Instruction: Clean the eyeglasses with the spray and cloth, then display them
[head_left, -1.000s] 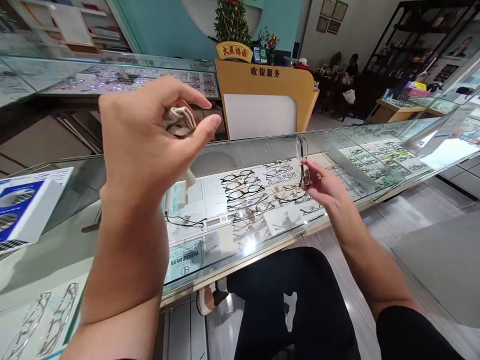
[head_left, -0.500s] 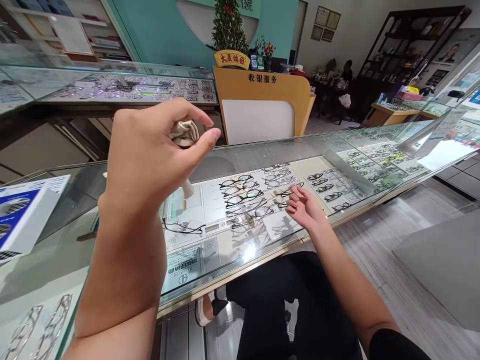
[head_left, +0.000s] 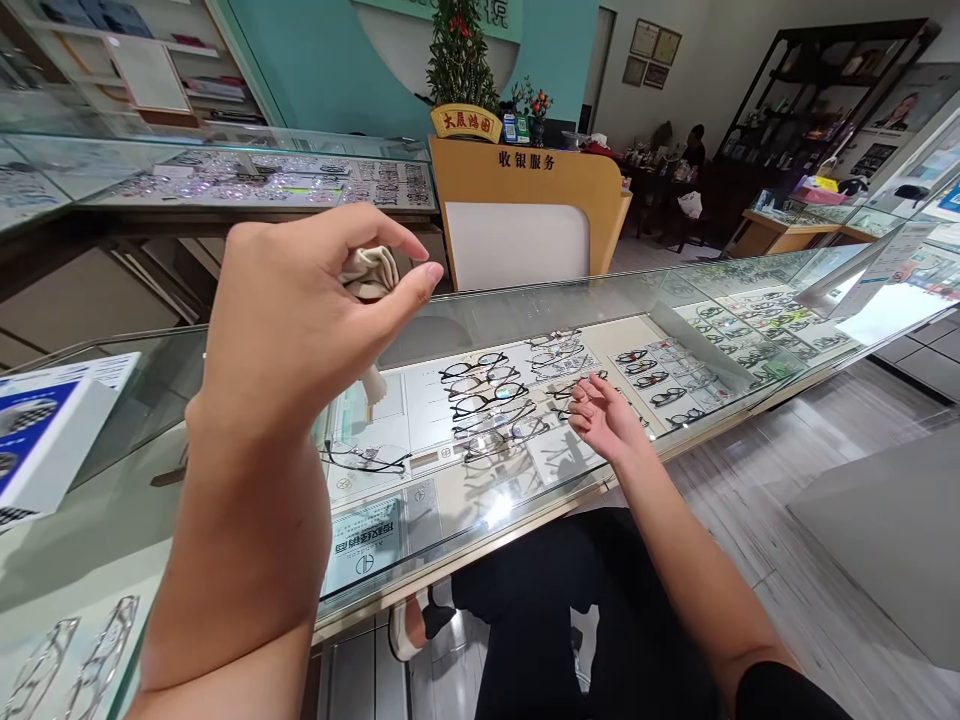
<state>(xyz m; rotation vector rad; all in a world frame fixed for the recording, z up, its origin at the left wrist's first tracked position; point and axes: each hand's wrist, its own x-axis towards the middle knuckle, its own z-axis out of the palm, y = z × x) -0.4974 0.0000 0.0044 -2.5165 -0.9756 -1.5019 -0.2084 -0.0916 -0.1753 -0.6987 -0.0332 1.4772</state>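
My left hand (head_left: 300, 310) is raised high over the glass counter. A crumpled beige cloth (head_left: 371, 272) is tucked in its palm, partly hidden by the hand; thumb and index finger stand apart. A pale end of the cloth shows below the hand. My right hand (head_left: 604, 415) hovers over the counter's front part, palm up, fingers loosely curled and nothing visible in them. Under the glass lie several rows of eyeglasses (head_left: 487, 400). One dark-rimmed pair of glasses (head_left: 367, 458) lies apart, nearer my left forearm.
The glass display counter (head_left: 450, 560) runs from left to right, with more frames (head_left: 671, 375) at the right. A blue and white box (head_left: 56, 430) stands at the left. Beyond are a wooden cashier desk (head_left: 607, 200) and another glass case (head_left: 262, 180). A person sits far back.
Both hands keep nearly the same pose. The view has shifted very slightly; the cloth stays in my left hand.
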